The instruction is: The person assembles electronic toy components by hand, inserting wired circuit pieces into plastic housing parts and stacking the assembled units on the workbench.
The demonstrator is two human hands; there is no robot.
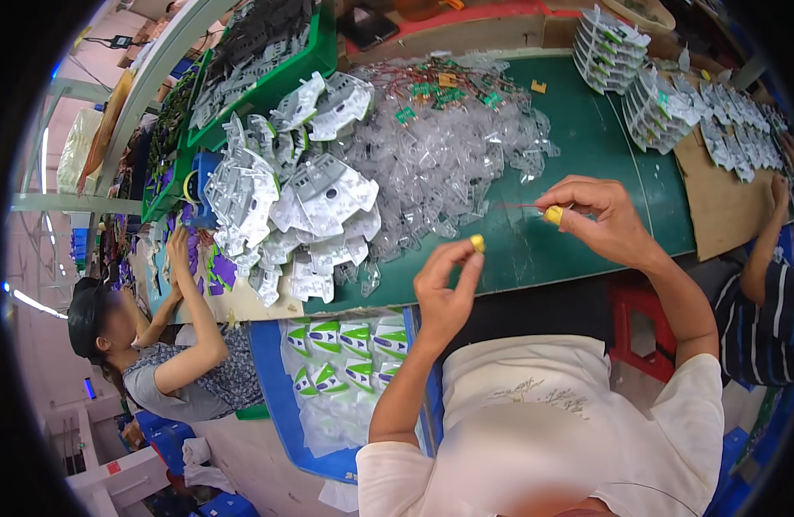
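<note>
My left hand point(447, 284) is raised over the near edge of the green table point(586, 146), thumb and forefinger pinched, with a yellow finger cot point(478, 243) on a fingertip. My right hand point(599, 215) is closed on a thin red wire point(516, 206) that runs left toward the heap; it also wears a yellow finger cot point(553, 214). Just beyond both hands lies a heap of clear plastic parts point(449, 155) with small green circuit boards and wires point(440, 90) at its far side.
Grey-white moulded plates point(302, 198) are piled left of the heap, and more stand stacked at far right point(621, 52). A green bin point(268, 60) sits far left. A blue tray of green-and-white parts point(345, 353) lies under the table. One person works at left point(182, 345), another at right point(759, 293).
</note>
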